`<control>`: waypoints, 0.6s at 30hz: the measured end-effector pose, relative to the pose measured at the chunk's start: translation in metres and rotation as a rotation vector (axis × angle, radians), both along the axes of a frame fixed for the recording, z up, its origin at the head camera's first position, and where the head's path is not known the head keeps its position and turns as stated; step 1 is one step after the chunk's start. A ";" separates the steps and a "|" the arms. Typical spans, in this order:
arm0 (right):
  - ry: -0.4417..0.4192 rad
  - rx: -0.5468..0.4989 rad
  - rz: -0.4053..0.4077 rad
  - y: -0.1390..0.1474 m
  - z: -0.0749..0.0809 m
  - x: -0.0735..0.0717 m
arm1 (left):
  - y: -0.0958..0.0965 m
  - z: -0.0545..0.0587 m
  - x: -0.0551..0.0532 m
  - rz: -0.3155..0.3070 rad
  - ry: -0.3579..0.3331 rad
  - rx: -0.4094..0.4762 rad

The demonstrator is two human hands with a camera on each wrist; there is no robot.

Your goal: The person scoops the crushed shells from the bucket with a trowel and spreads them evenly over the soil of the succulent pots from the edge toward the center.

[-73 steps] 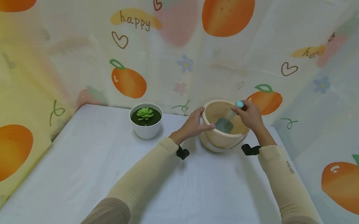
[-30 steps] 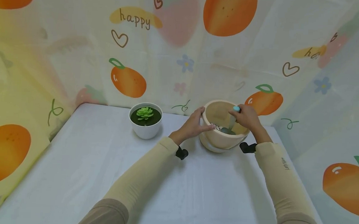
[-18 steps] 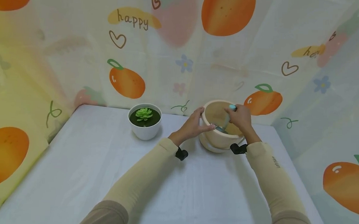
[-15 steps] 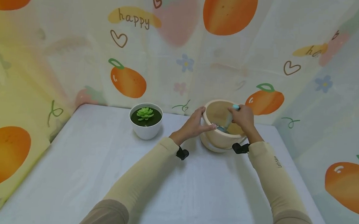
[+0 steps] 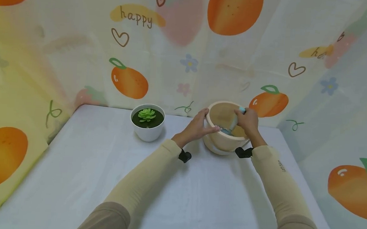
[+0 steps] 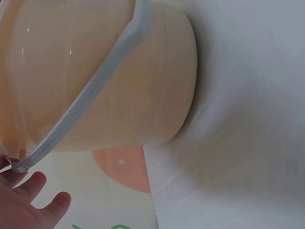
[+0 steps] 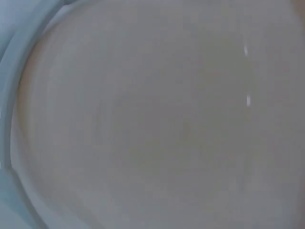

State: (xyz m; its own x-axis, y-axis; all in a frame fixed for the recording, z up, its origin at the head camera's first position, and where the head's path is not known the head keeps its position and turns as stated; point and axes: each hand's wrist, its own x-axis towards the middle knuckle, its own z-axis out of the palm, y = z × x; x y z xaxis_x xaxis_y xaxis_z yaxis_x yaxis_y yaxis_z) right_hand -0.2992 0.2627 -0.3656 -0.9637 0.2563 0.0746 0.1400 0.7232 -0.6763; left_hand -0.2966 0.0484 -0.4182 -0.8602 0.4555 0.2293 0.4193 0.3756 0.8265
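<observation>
1. The grey-blue trowel with turquoise-tipped handle (image 5: 234, 123) is inside the round beige bucket (image 5: 228, 142), blade lower than moments ago, so apparently scooping depth is reached.
2. Right hand (image 5: 249, 123): fingers curled round the handle.
3. Left hand (image 5: 197, 126): spread wide, holding the rim.

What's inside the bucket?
The trowel, blade down, handle in the right hand. The bucket's near wall covers what lies deeper, so that can't be seen; anything beside the blade is too small to identify.
</observation>
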 end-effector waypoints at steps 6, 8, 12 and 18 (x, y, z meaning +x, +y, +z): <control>-0.009 -0.013 -0.056 -0.011 -0.004 -0.007 | -0.002 -0.002 0.001 0.007 -0.014 -0.012; -0.035 -0.082 -0.069 -0.012 -0.005 -0.007 | -0.001 -0.003 0.001 0.014 -0.025 -0.027; -0.087 -0.217 -0.069 -0.014 -0.004 -0.009 | -0.001 -0.003 0.002 0.007 -0.029 -0.034; -0.141 -0.250 -0.066 -0.011 0.001 -0.013 | 0.000 -0.001 0.000 -0.009 0.000 -0.004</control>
